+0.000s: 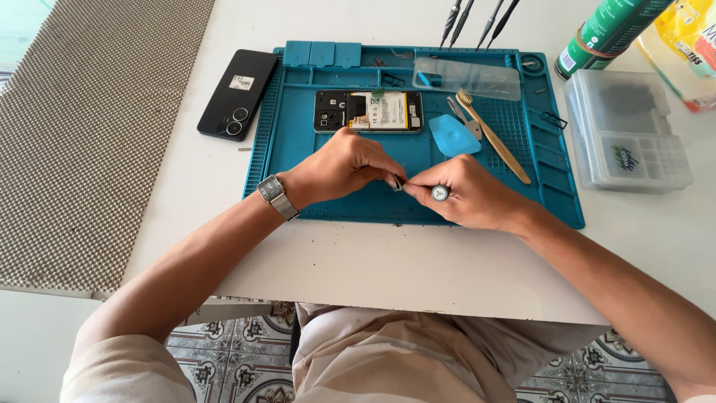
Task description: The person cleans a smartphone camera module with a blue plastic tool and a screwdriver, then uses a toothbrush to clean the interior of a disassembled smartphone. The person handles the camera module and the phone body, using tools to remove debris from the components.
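step: I've got a tiny part (397, 183) pinched in left hand (339, 168), right hand (462, 195) pinching its other end
next: guessing steady fingers over the mat (328, 201)
phone (368, 112): open, untouched

White table (388, 276) stands over patterned floor tiles (224, 366).

Tiny dark part (397, 183) pinched above mat

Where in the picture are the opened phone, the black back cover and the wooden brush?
opened phone (368, 111), head view, on its battery in the middle.
black back cover (237, 94), head view, on the middle of its flat back.
wooden brush (496, 139), head view, on the middle of its handle.
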